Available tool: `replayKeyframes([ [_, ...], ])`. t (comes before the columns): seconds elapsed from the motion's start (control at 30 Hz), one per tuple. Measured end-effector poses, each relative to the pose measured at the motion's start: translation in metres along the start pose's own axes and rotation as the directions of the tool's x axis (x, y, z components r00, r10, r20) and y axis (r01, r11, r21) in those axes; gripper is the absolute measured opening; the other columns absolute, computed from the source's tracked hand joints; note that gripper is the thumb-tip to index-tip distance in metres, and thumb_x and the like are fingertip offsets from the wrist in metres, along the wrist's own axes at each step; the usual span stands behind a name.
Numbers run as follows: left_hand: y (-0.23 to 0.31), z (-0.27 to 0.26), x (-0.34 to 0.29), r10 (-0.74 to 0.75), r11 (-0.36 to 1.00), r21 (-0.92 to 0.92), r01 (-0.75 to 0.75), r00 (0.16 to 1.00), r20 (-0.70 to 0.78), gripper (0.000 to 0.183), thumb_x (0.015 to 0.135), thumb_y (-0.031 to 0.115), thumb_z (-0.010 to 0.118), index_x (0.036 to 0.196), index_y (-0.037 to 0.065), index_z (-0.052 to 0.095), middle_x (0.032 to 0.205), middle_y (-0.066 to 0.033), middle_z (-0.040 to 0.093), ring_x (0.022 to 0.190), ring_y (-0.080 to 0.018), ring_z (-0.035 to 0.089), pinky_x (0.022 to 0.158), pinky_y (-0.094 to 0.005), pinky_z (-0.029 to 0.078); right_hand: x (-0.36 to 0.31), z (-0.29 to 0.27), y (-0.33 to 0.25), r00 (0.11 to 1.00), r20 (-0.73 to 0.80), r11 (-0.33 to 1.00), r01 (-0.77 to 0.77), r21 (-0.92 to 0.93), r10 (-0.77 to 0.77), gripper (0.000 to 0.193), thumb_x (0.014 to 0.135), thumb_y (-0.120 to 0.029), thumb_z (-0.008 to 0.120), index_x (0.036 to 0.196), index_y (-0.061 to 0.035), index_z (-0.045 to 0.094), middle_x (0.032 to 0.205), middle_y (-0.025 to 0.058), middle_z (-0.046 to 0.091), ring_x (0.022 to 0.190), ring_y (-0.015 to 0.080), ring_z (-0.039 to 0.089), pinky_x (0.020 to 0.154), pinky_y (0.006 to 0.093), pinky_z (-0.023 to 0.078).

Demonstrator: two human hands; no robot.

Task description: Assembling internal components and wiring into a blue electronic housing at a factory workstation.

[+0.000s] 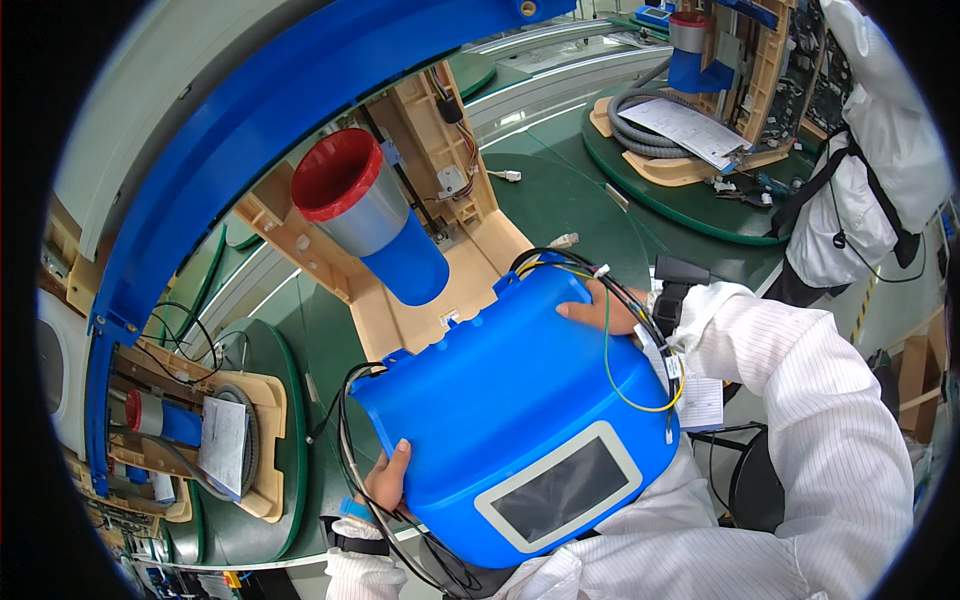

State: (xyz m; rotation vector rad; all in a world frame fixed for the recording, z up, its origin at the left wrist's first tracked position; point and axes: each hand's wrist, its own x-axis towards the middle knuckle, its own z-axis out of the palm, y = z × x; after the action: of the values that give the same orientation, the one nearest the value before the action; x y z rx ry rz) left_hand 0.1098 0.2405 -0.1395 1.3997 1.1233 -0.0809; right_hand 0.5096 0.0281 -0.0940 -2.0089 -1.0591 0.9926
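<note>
A large blue plastic cover (500,380) with a grey-framed dark screen (560,487) is held tilted in front of me. My left hand (386,480) grips its left edge, thumb on the face and fingers mostly hidden. At the upper right edge, my right hand (610,308) holds it, with the thumb on top. Black, yellow and green wires (612,345) loop around the right hand and down that side. More dark cables (345,430) hang by the left hand. The cover's tabbed far edge is close to a beige machine frame (480,285).
Inside the frame stands a silver cylinder (368,225) with red rim and blue base. A blue arch (230,130) curves overhead at left. Similar units sit on green round platforms (290,500) at left and far right. A person in white (850,190) stands at right.
</note>
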Motion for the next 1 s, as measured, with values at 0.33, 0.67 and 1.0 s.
replayKeyframes([
  [0.33, 0.001, -0.062, 0.022, 0.063, 0.991, 0.123, -0.053, 0.995, -0.076, 0.080, 0.096, 0.054, 0.058, 0.143, -0.010, 0.041, 0.130, -0.0201, 0.060, 0.115, -0.0263, 0.060, 0.100, -0.0334, 0.047, -0.001, 0.057, 0.016, 0.993, -0.092, 0.990, -0.085, -0.111, 0.075, 0.072, 0.095, -0.050, 0.053, 0.142, 0.0025, 0.042, 0.133, 0.0294, 0.052, 0.122, 0.0465, 0.053, 0.103, 0.0490, 0.046],
  [0.67, 0.050, -0.137, -0.028, 0.596, 0.759, 0.278, -0.589, 0.455, -0.662, 0.032, 0.100, 0.018, 0.054, 0.126, 0.000, 0.056, 0.095, -0.0049, 0.066, 0.082, -0.0118, 0.060, 0.070, -0.0262, 0.050, 0.006, 0.092, 0.054, 0.764, -0.500, 0.883, 0.470, 0.001, -0.407, 0.059, 0.093, -0.032, 0.060, 0.141, -0.0034, 0.043, 0.136, 0.0213, 0.052, 0.128, 0.0373, 0.047, 0.111, 0.0451, 0.033],
  [1.0, 0.198, 0.188, -0.082, 0.547, -0.086, 0.503, -0.860, 0.381, 0.745, 0.022, 0.082, 0.011, 0.073, 0.102, 0.005, 0.069, 0.092, -0.0145, 0.070, 0.080, -0.0317, 0.068, 0.070, -0.0399, 0.055, 0.009, 0.105, 0.057, 0.739, -0.559, 0.885, 0.465, 0.020, -0.375, 0.056, 0.093, -0.031, 0.063, 0.138, -0.0045, 0.046, 0.135, 0.0209, 0.052, 0.126, 0.0382, 0.047, 0.112, 0.0456, 0.032],
])
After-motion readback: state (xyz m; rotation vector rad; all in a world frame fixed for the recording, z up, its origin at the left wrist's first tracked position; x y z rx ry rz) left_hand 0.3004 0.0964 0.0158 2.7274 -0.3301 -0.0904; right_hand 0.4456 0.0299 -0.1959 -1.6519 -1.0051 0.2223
